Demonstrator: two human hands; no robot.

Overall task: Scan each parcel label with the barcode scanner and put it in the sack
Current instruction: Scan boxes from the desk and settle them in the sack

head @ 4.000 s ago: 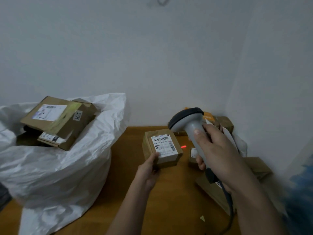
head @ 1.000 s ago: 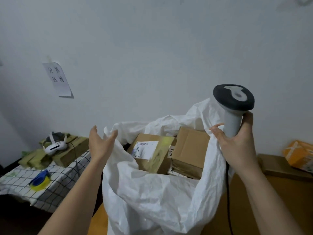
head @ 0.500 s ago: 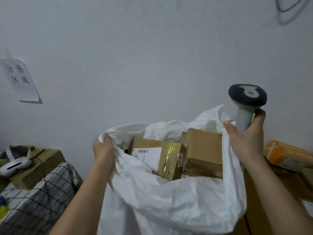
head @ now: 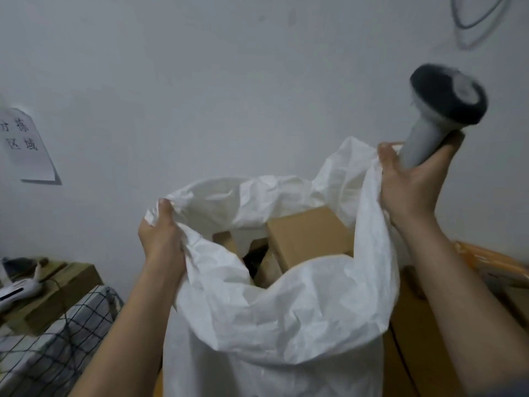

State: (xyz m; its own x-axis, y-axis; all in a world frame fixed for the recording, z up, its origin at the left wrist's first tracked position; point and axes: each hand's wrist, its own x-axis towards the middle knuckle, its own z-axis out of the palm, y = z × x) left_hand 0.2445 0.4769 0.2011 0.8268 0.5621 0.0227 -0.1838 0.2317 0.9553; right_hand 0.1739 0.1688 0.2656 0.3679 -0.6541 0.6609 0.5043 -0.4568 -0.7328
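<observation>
Nearest to me, filling the lower centre of the frame, hangs the front wall of the white sack, crumpled and folded over at its mouth. Both my forearms rise from the bottom corners towards its rim. At centre left, my left hand is clenched on a bunched fold of the sack's edge, thumb on top. At upper right, my right hand grips two things at once: the fingers pinch the sack's right edge, and the grey handle of the barcode scanner is clamped against the palm, its dark head tilted up and to the right and blurred.

Between my hands the mouth of the sack gapes, and inside it sits a plain brown parcel, its top face showing just right of centre; further cardboard edges lie beside it in the shadow, too dim to separate.

At lower left a cloth with a dark grid pattern covers a surface, with an olive-brown box behind it and a white device resting on that box. At right, behind my forearm, an orange box lies on a brown tabletop.

Farthest off is the pale wall, with a paper sign bearing handwritten characters at middle left.
</observation>
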